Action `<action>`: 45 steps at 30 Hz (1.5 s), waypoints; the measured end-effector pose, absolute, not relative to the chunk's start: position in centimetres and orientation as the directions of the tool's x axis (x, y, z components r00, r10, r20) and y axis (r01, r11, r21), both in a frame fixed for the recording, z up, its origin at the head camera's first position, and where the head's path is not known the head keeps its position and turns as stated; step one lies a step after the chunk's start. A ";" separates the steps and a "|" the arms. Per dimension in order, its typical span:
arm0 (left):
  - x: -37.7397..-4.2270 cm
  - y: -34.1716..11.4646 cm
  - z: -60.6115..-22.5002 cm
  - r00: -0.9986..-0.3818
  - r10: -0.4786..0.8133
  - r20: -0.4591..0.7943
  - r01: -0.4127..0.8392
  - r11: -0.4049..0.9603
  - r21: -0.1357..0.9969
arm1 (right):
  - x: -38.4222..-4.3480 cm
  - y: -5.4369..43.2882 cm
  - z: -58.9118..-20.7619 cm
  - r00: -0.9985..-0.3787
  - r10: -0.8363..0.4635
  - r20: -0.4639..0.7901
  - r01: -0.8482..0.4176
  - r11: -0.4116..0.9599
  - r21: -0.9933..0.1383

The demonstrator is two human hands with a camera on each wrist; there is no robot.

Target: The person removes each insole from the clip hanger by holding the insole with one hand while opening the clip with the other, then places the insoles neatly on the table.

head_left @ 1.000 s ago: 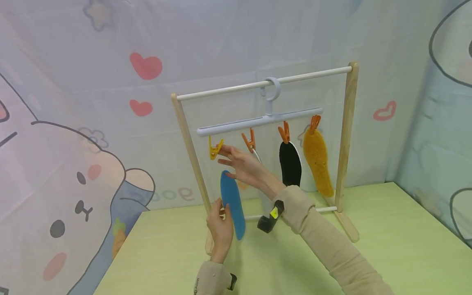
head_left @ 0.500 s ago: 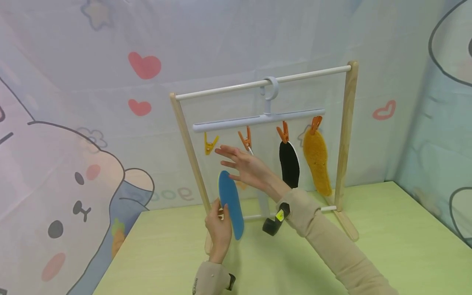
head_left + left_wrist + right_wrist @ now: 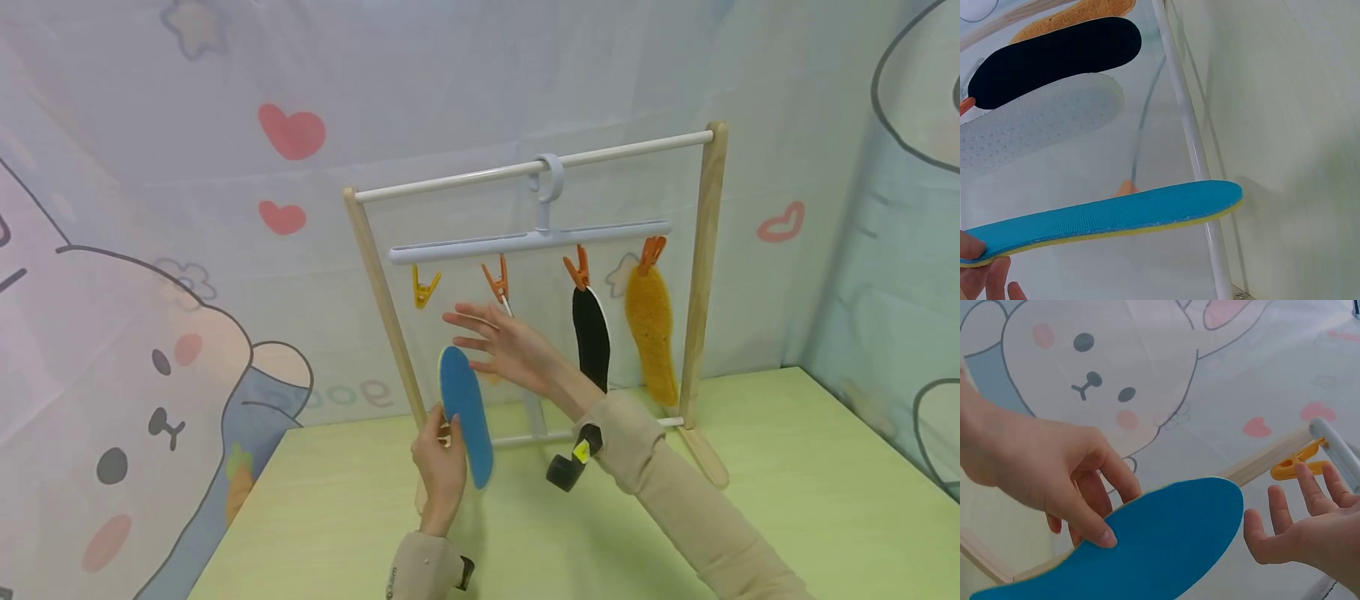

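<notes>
At the left end of the hanger [image 3: 465, 248] the yellow clip [image 3: 422, 298] is dangling with nothing in its bite. Below it, raised off the table [image 3: 337, 500], the left hand [image 3: 439, 467] is pinching the blue insole [image 3: 469, 417] by its left edge between thumb and fingers; the insole is standing nearly upright, its top leaning left. The right hand [image 3: 521, 350] is hovering beside that top, fingers spread and holding nothing; whether it is touching the insole I cannot tell. Farther right, orange clips [image 3: 580, 273] are holding a clear insole [image 3: 1054, 122], a black insole [image 3: 591, 337] and, at the hanger's right end, a fuzzy insole [image 3: 649, 333]. Hanging the blue insole seems to be the step in hand; the next move is probably calling for the right hand to squeeze the yellow clip apart and the left to raise the insole's top into it.
</notes>
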State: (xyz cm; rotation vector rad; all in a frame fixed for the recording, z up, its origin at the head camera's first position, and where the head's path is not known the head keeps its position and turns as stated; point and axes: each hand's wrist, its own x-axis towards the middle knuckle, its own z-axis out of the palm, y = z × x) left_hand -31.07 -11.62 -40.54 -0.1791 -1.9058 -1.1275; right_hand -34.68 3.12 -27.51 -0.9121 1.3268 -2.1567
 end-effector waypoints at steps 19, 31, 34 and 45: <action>-30.3 -12.2 -39.6 -0.545 -0.292 0.786 0.548 0.585 0.597 | -33.6 5.1 -28.8 -0.715 -0.625 0.313 -0.116 -0.335 -0.935; -29.1 -12.3 -38.8 -0.540 -0.273 0.796 0.579 0.567 0.586 | -32.8 6.7 -30.1 -0.771 -0.560 0.303 -0.165 -0.284 -0.944; -29.0 -12.3 -38.7 -0.529 -0.275 0.803 0.590 0.561 0.581 | -32.4 7.1 -30.4 -0.780 -0.542 0.314 -0.200 -0.259 -0.945; -27.8 -12.8 -37.3 -0.533 -0.243 0.811 0.628 0.528 0.571 | -31.2 8.2 -31.3 -0.812 -0.477 0.337 -0.287 -0.178 -0.941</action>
